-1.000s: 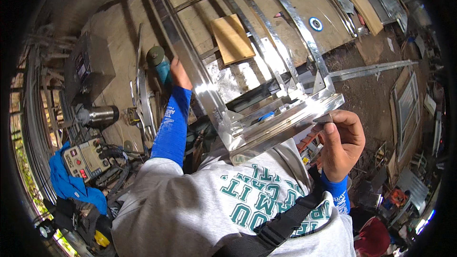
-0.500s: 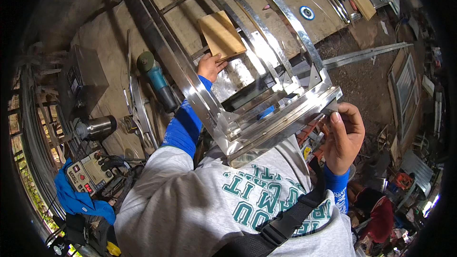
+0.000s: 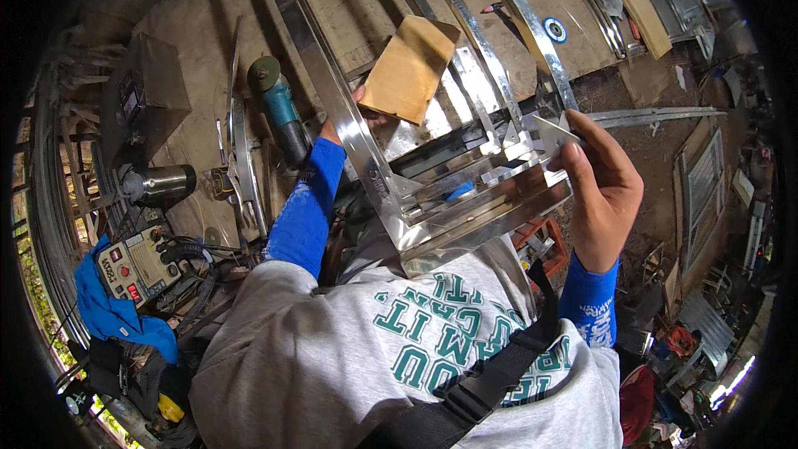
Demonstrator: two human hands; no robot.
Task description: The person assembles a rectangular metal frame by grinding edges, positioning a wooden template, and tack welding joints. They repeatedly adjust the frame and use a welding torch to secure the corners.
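A pale wooden block [image 3: 409,66] lies tilted over the metal frame's bars. My left hand [image 3: 332,130] grips its near edge, with most of the fingers hidden by the block and a frame bar. A small triangular metal plate [image 3: 552,138] is pinched between the thumb and fingers of my right hand [image 3: 605,191], above the frame's near right corner. The shiny metal frame [image 3: 345,125] reaches from my lap out across the work surface. Similar small triangular plates sit at its inner corners.
Left of the frame lies a teal angle grinder [image 3: 283,112]. Beyond it are a dark box [image 3: 141,104], a steel tumbler [image 3: 160,185] and a welding machine [image 3: 133,266] with cables. A blue-rimmed disc [image 3: 554,30] lies far right. Metal bars [image 3: 657,116] stretch out at right.
My right hand has lifted the triangular plate up and inward from the frame's near corner. My left hand has raised and turned the wooden block. The view has shifted slightly.
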